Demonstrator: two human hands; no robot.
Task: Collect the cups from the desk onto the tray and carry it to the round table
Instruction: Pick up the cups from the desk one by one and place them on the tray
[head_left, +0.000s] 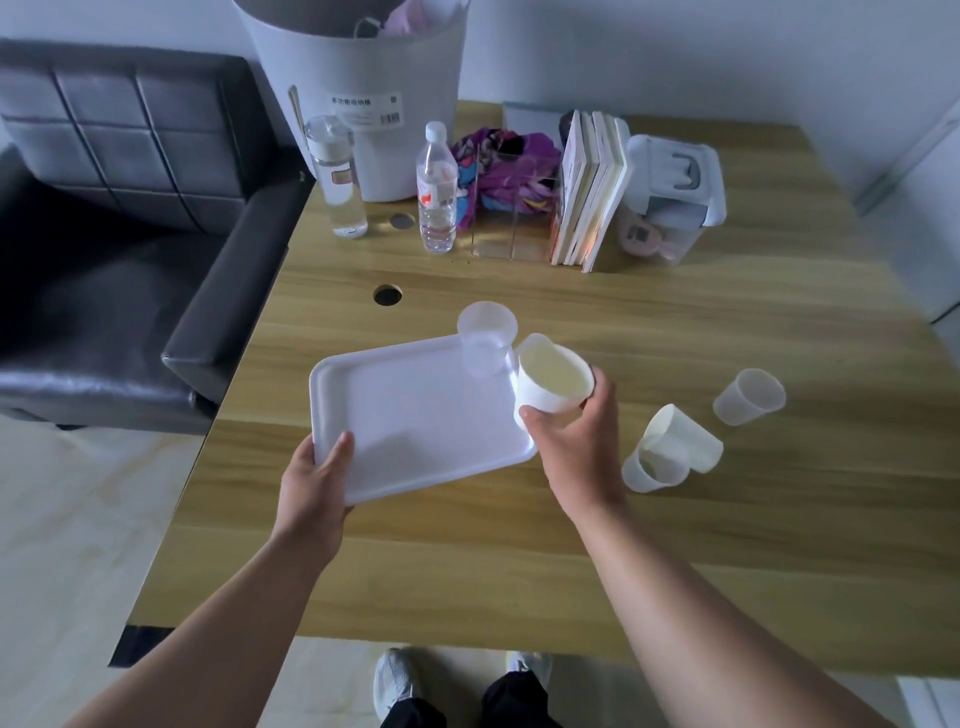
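Wood-grain desk (675, 332) fills the view, with a black leather sofa (104, 234) to its left and pale floor nearby. A white tray (415, 415) is held at its near left corner by the left hand (311, 483), fingers closed over the rim. One translucent cup (485, 338) is already seen standing on the tray's far right corner. A second, opaque white cup (553, 382) is gripped by the right hand (576, 431), thumb and fingers wrapped round its wall, and is held tilted just over the tray's right edge; whether it touches the tray cannot be told.

About two of five cups can thus be judged as gathered or nearly so. Left on the desk, to the right of the tray, are a white cup on its side (685, 436) resting against a translucent cup (652, 467), and another translucent cup (748, 397) farther right. The carry to the round table, which is not in view, is not yet begun.

Along the far edge are ranged a tall clear bottle (337, 176), a water bottle (436, 192), a white bin (358, 104), upright books (587, 192) and a lidded box (675, 192). Nothing is seen standing between the tray and the remaining cups.
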